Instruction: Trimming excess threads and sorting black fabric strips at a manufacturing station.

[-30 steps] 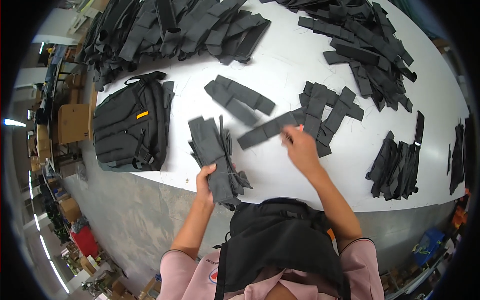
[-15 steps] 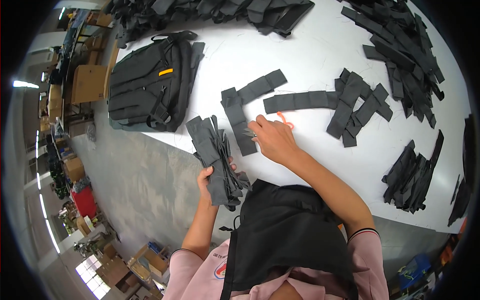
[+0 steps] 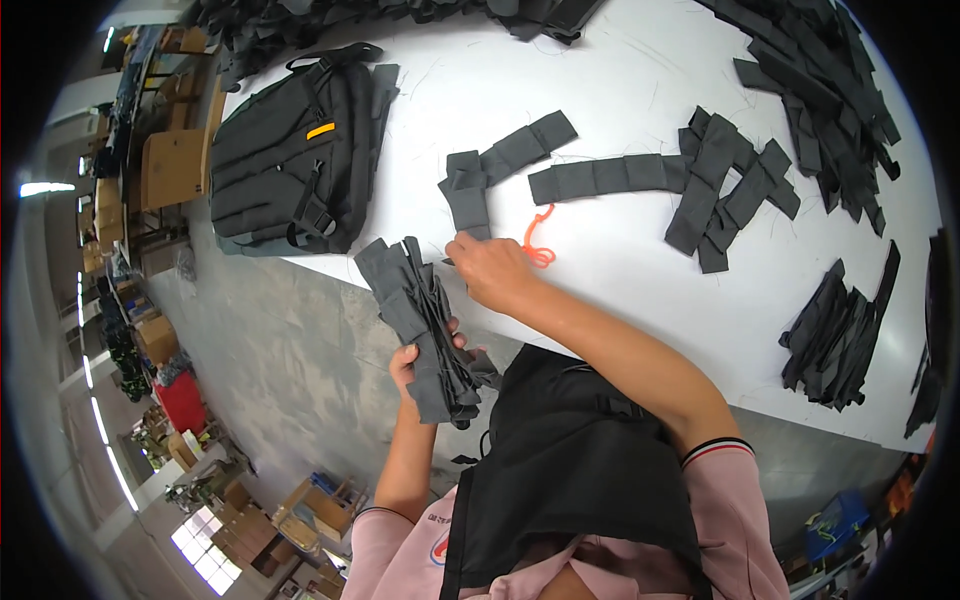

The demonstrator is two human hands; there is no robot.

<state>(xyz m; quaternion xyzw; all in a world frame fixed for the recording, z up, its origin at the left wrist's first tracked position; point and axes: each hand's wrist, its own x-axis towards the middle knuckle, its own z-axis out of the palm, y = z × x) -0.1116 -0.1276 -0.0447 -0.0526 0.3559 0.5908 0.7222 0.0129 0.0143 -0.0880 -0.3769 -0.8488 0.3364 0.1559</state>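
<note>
My left hand (image 3: 405,365) is closed round a thick bundle of dark grey fabric strips (image 3: 405,305), held tilted just off the table's front edge. Thread fringes its lower end. My right hand (image 3: 490,272) is closed, with a small dark tip of thread snips (image 3: 448,261) poking out toward the bundle; most of the tool is hidden in the fingers. Under that hand runs a loose grey strip (image 3: 466,205), its near end covered. An orange cord (image 3: 538,240) lies beside the right wrist; whether it is tied to the snips, I cannot tell.
A black backpack (image 3: 290,160) lies at the table's left edge. More strips (image 3: 610,175) cross on the white table (image 3: 430,110), with a large pile (image 3: 820,90) at the far right, another (image 3: 300,35) at the back and a small stack (image 3: 835,335) at the near right.
My right hand has moved left and nearer to the bundle, over the strip's near end. The orange cord has shifted left and now hangs out longer. The bundle stays in my left hand.
</note>
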